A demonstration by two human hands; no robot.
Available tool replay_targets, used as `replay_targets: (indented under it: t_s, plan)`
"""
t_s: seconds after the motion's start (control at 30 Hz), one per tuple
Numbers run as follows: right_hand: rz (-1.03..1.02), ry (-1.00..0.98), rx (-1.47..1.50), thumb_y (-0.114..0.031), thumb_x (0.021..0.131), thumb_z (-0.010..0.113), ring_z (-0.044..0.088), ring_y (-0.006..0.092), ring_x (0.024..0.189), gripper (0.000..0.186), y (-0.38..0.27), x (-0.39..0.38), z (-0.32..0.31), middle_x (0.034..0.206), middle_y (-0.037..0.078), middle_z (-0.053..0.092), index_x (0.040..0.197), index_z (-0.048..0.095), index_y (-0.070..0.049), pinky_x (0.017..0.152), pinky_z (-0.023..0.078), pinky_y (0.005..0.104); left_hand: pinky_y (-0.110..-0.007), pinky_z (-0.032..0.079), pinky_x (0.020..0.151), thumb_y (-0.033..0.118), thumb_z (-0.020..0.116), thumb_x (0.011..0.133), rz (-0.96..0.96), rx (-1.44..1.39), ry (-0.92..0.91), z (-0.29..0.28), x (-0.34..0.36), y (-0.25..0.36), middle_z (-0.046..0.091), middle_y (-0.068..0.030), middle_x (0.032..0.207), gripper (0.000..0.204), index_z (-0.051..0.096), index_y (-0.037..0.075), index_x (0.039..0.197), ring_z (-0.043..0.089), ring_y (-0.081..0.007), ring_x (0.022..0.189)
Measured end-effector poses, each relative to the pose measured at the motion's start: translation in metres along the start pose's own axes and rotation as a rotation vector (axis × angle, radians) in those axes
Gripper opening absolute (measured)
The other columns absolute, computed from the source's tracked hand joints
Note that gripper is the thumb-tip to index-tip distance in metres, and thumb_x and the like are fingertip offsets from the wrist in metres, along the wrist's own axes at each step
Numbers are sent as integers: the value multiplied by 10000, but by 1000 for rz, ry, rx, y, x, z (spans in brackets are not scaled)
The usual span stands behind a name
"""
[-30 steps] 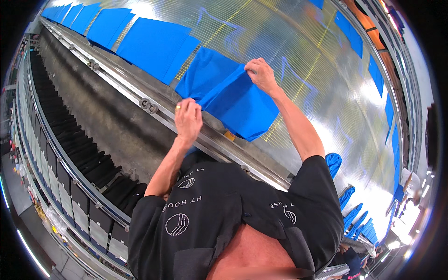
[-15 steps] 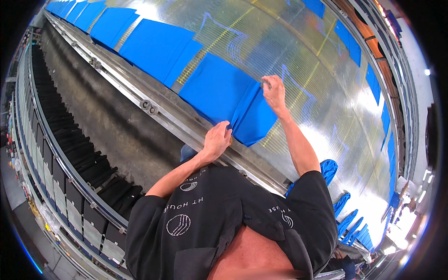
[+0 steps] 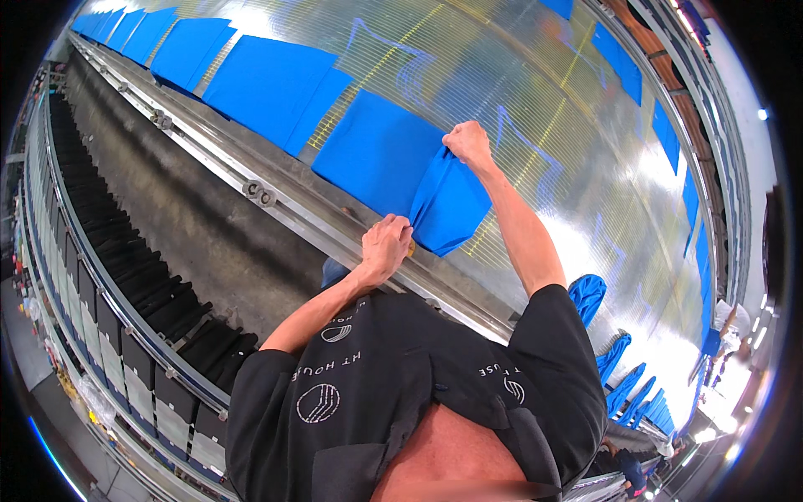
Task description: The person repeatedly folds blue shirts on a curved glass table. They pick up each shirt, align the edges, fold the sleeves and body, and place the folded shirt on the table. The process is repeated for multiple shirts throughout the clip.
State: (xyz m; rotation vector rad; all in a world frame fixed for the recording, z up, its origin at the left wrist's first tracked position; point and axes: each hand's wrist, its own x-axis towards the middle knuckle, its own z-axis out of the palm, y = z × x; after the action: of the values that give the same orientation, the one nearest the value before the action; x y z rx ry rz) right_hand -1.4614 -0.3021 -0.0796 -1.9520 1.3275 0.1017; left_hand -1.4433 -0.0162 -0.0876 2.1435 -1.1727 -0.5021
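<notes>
A blue fabric piece (image 3: 376, 151) lies flat on the long shiny table (image 3: 477, 58), directly in front of me. Across it runs a raised fold, stretched between my two hands. My left hand (image 3: 387, 245) is closed on the near edge of the fabric, beside the table's rim. At the far edge my right hand (image 3: 468, 144) is closed too, its fingers pinching the other end of the fold. The part of the fabric to the right of the fold lies loose, with its corner near the table's front edge.
Several more blue pieces (image 3: 268, 88) lie in a row to the far left. A metal rail (image 3: 259, 192) with rollers follows the table's near side. Bunched blue cloths (image 3: 587, 297) sit at the right. Past the walkway, black pieces (image 3: 117, 226) line another long table.
My right hand has closed on the fabric's far edge and moved slightly left, gathering the fold more tightly. My left hand stays at the near edge.
</notes>
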Motion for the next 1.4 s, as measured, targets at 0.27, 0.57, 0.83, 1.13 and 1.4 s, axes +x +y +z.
replay_targets:
  t_s: [0.27, 0.57, 0.83, 1.13, 1.4]
  plan:
    - [-177, -149, 581, -114, 803, 711, 525, 78, 550, 84, 32, -22, -39, 639, 13, 596, 794, 684, -34, 485, 441, 250, -469, 495, 621, 126, 680, 863, 84, -76, -45, 5, -3, 14, 646, -116, 825, 104, 588, 80, 849, 640, -357, 744]
    - [-123, -103, 408, -138, 754, 703, 527, 74, 550, 88, 68, -17, -45, 605, -7, 587, 746, 687, -52, 497, 433, 259, -524, 482, 653, 141, 610, 893, 83, -13, -230, 18, 4, 34, 638, -163, 877, 122, 533, 47, 906, 628, -404, 759]
    - [-288, 119, 69, -153, 712, 671, 639, 209, 633, 142, 72, -17, -35, 649, 95, 651, 787, 695, -35, 622, 501, 372, -535, 486, 658, 154, 603, 902, 103, 82, -281, 22, 7, 36, 633, -167, 888, 147, 505, 48, 927, 636, -413, 766]
    - [-291, 264, 163, -155, 805, 661, 666, 278, 705, 266, 71, -38, -28, 756, 133, 682, 1016, 650, 7, 711, 516, 402, -532, 500, 691, 184, 630, 916, 76, -47, -270, 17, 7, 32, 674, -184, 961, 279, 501, 54, 1127, 650, -421, 818]
    - [-699, 586, -226, -343, 923, 650, 371, 446, 1372, 680, 56, -72, 24, 1484, 280, 388, 1416, 406, 58, 1113, 335, 508, -508, 504, 698, 203, 647, 906, 94, -70, -246, 18, 7, 29, 674, -159, 941, 266, 545, 76, 1115, 650, -402, 808]
